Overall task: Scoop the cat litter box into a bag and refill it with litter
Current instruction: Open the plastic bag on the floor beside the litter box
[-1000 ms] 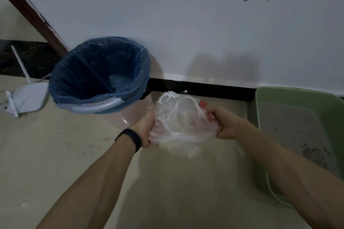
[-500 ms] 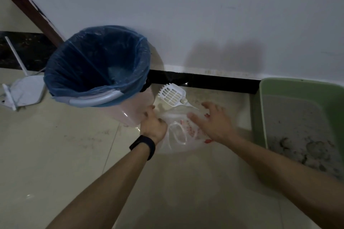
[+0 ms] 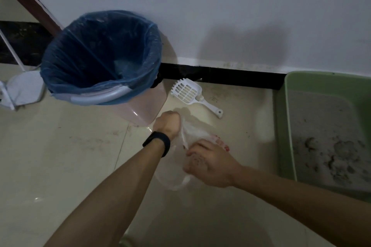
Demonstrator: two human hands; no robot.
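Note:
A thin clear plastic bag with red print is held just above the floor between both hands. My left hand, with a black band on its wrist, is closed on the bag's upper edge. My right hand grips the bag lower down, partly wrapped in the plastic. A white slotted litter scoop lies on the floor just beyond the bag. The green litter box sits at the right, with grey litter and dark clumps inside.
A pink bin lined with a blue bag stands at the left against the white wall. A white router with antennas lies on the floor at the far left. Black skirting runs along the wall's base.
Both hands dropped from in front of the bin toward the floor. My right hand opened briefly, then took hold of the bag again lower down. The scoop now shows fully.

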